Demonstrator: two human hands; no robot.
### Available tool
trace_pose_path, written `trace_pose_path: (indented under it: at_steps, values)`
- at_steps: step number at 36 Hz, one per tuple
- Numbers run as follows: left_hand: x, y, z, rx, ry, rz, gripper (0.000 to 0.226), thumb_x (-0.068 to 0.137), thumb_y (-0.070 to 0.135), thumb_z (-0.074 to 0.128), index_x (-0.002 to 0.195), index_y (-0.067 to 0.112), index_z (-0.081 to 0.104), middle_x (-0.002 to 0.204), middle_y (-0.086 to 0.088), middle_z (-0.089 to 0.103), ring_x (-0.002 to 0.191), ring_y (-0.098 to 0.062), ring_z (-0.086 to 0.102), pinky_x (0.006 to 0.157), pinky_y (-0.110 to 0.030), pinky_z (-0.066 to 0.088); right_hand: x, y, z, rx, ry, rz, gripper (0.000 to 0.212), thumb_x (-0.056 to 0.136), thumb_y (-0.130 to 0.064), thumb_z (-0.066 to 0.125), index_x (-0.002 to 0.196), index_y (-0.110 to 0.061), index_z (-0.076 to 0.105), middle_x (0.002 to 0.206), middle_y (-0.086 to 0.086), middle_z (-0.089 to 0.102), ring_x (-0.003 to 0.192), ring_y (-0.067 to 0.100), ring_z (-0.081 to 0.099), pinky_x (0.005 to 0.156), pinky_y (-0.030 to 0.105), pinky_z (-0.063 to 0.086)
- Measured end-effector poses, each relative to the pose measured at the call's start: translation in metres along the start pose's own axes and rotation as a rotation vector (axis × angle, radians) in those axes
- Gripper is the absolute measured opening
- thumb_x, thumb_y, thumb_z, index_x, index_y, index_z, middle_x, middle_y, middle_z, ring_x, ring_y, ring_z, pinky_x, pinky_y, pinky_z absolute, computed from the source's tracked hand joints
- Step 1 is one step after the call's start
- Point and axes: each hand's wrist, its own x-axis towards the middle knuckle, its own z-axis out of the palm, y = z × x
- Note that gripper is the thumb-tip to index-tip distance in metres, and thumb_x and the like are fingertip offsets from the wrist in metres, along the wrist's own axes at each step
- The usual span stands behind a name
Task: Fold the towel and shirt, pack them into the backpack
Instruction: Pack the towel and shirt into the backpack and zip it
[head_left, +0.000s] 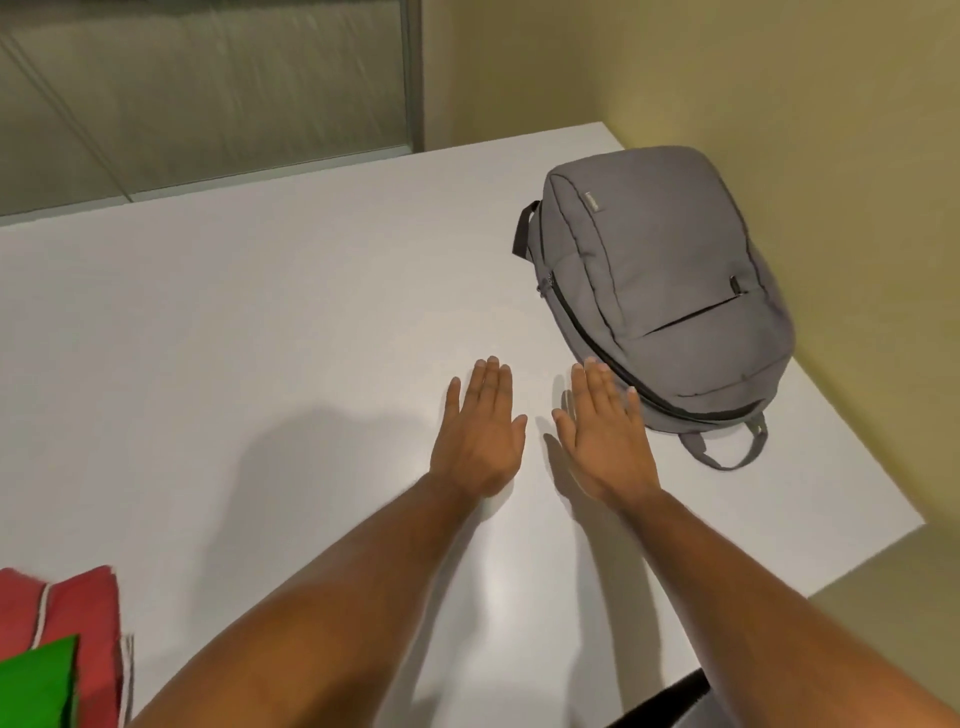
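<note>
1. Two bare forearms enter from the bottom edge and reach forward over the white surface (260, 338).
2. Left hand (480, 434) lies palm down, fingers straight and close together, grasping nothing; whether it rests on the surface or hovers just above it cannot be told.
3. Right hand (605, 436) lies just beside it in the same flat, released pose, also grasping nothing. Its fingertips reach close to the lower left edge of the backpack (665, 291); whether they touch it cannot be told.
4. Grey and lying flat on its back, the backpack sits at the far right of the surface, near the yellow wall (779, 93). Its zippers look closed, and a grab loop points toward the surface's right edge.
5. At the bottom left corner, well apart from the backpack, lies a folded red cloth (88, 613) with a pale stripe, and a green cloth (41, 680) lies on top of it. Which is the towel and which the shirt cannot be told.
6. A frosted glass panel (208, 93) stands behind the far edge.
</note>
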Motion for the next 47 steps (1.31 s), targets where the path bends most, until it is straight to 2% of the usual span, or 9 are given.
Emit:
trace_pose_path:
  at_steps: [5,10,15,21,26,31,38,47]
  values:
    - [0.035,0.036,0.002,-0.011,-0.017,0.043,0.081,0.095,0.049,-0.007,0.163,0.007,0.007,0.172,-0.012,0.003,0.159,-0.027,-0.001,0.127,-0.049,0.001,0.013,0.041,-0.010,-0.019,0.016,0.067,0.066,0.111,-0.048,0.015,0.167,-0.017,-0.002,0.174,0.002,-0.009,0.160,0.017,-0.010,0.129,0.049,-0.002]
    - [0.072,0.066,0.002,0.018,-0.024,0.107,0.067,0.109,0.045,0.017,0.163,0.008,0.003,0.172,-0.011,0.000,0.159,-0.025,-0.005,0.128,-0.048,-0.001,0.028,0.076,-0.022,0.000,0.022,0.114,0.066,0.110,-0.050,0.013,0.167,-0.019,0.000,0.174,0.003,-0.007,0.160,0.019,-0.008,0.129,0.049,-0.003]
    - [0.101,0.092,0.007,0.040,-0.002,0.178,0.069,0.107,0.045,0.021,0.163,0.005,0.011,0.171,-0.014,0.008,0.159,-0.028,0.003,0.126,-0.049,0.005,0.042,0.109,-0.031,-0.003,0.056,0.134,0.064,0.111,-0.047,0.017,0.167,-0.018,0.006,0.175,0.005,-0.002,0.161,0.021,-0.004,0.128,0.051,-0.001]
    - [0.132,0.120,0.017,0.030,-0.043,0.203,0.069,0.109,0.048,0.018,0.163,0.006,0.006,0.172,-0.014,0.001,0.159,-0.028,-0.003,0.126,-0.047,0.000,0.062,0.142,-0.034,0.010,0.082,0.174,0.065,0.111,-0.048,0.014,0.167,-0.015,0.008,0.175,0.006,0.000,0.161,0.021,-0.001,0.129,0.053,0.003]
    - [0.154,0.138,0.023,0.020,-0.021,0.226,0.069,0.109,0.048,0.017,0.163,0.006,0.009,0.171,-0.014,0.004,0.159,-0.028,0.000,0.127,-0.048,0.005,0.077,0.167,-0.034,0.013,0.101,0.203,0.064,0.110,-0.047,0.015,0.166,-0.017,0.010,0.174,0.009,0.003,0.161,0.025,0.002,0.128,0.056,0.005]
    - [0.174,0.154,0.033,-0.029,-0.035,0.185,0.071,0.109,0.051,0.018,0.163,0.007,0.005,0.172,-0.013,-0.003,0.159,-0.026,-0.005,0.127,-0.049,0.003,0.089,0.189,-0.028,0.017,0.079,0.260,0.064,0.110,-0.050,0.014,0.167,-0.021,0.007,0.175,0.008,-0.001,0.161,0.025,-0.004,0.128,0.056,0.002]
    - [0.181,0.154,0.054,0.029,-0.145,0.078,0.079,0.106,0.059,0.022,0.162,0.015,-0.014,0.168,-0.006,-0.026,0.155,-0.024,-0.023,0.122,-0.060,-0.005,0.098,0.205,-0.020,-0.061,0.069,0.361,0.069,0.108,-0.057,0.013,0.167,-0.024,-0.002,0.174,0.009,-0.010,0.160,0.027,-0.011,0.127,0.054,-0.004]
    - [0.175,0.146,0.064,0.026,-0.158,0.066,0.078,0.105,0.062,0.018,0.161,0.021,-0.019,0.167,-0.002,-0.030,0.153,-0.020,-0.028,0.123,-0.061,-0.008,0.096,0.200,-0.007,-0.017,-0.024,0.394,0.068,0.106,-0.062,0.007,0.165,-0.033,-0.010,0.173,0.009,-0.015,0.160,0.027,-0.012,0.126,0.057,-0.004]
